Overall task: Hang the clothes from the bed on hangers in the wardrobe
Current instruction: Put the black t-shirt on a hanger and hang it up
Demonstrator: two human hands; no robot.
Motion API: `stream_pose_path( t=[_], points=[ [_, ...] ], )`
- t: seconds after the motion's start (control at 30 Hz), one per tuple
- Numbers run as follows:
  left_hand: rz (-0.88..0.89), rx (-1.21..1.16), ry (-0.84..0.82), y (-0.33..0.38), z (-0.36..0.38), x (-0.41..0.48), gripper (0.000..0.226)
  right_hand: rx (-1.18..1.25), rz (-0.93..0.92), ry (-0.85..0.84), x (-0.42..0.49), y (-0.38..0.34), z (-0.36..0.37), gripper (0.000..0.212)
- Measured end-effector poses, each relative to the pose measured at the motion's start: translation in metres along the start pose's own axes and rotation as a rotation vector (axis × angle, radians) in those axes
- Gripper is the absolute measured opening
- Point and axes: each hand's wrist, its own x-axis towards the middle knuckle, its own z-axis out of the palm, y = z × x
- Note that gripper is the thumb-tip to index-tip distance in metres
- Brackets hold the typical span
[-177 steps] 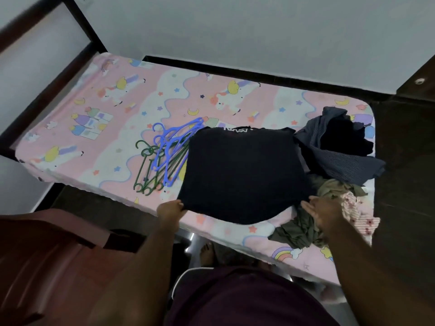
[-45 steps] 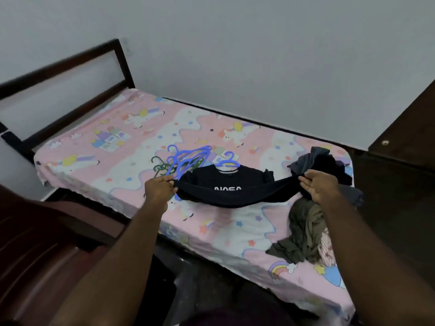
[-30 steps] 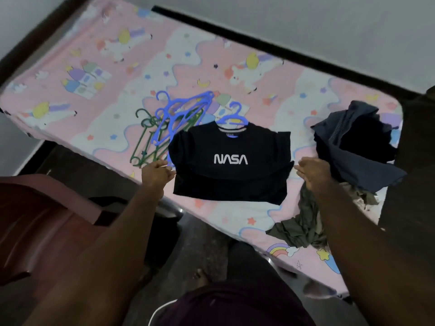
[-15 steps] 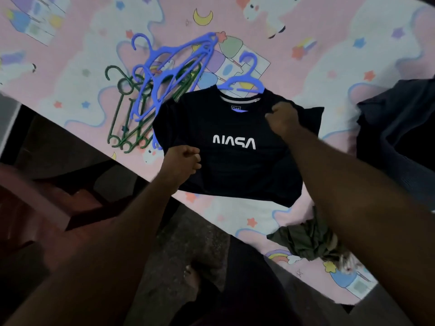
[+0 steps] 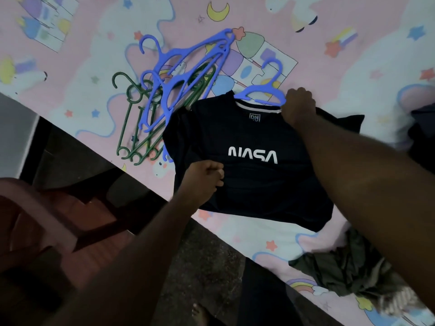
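So the black cotton T-shirt with white NASA lettering (image 5: 254, 184) is lying flat, print up, on the bed's pink cartoon-print sheet (image 5: 353, 55), close to the edge nearest me. A single blue plastic hanger (image 5: 261, 91) sits at the neckline, 12 o'clock of the shirt, with its hook pointing away from me. My right grip (image 5: 297, 105) is curled tight on the shirt's shoulder right where the hanger's arm ends, about 1 o'clock of the print. Honestly can't tell if it's got the hanger in there too. My left grip (image 5: 204, 177) is fisted and pinching fabric at the shirt's side, roughly 8 o'clock of the lettering. The tangled heap of blue and green plastic hangers (image 5: 164, 95) is at 10 o'clock, touching the sleeve. A crumpled olive-green garment (image 5: 348, 267) is at 5 o'clock on the bed edge. There's a dark garment (image 5: 423, 132) at 3 o'clock, and a reddish-brown plastic chair (image 5: 35, 220) at 8 o'clock beside the bed.
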Motion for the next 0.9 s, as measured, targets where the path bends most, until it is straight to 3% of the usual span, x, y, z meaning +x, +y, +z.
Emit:
stream_pose_path(
  t=[0.17, 0.27, 0.37, 0.47, 0.6, 0.77, 0.9],
  points=[
    [-0.032, 0.005, -0.001, -0.015, -0.013, -0.020, 0.015, 0.191, -0.067, -0.049, -0.002, 0.002, -0.015, 0.024],
    [-0.024, 0.022, 0.020, -0.025, -0.021, -0.033, 0.012, 0.285, -0.153, -0.089, -0.014, -0.004, -0.025, 0.031],
    [0.021, 0.011, 0.021, -0.043, -0.023, -0.039, 0.009, 0.150, -0.186, -0.225, -0.014, -0.014, -0.016, 0.041],
    [-0.014, 0.011, -0.008, -0.069, -0.020, -0.041, 0.015, -0.083, -0.105, -0.312, -0.015, -0.022, 0.002, 0.059],
    [-0.065, 0.024, -0.023, -0.098, -0.016, -0.047, 0.014, -0.136, -0.031, -0.159, -0.017, -0.022, 0.009, 0.048],
    [-0.056, 0.022, 0.006, -0.103, -0.029, -0.061, 0.025, 0.190, -0.123, 0.189, -0.022, -0.026, -0.023, 0.031],
    [-0.038, 0.028, 0.037, -0.092, -0.043, -0.065, 0.013, 0.402, -0.210, 0.255, -0.040, -0.039, -0.066, 0.021]
  ],
)
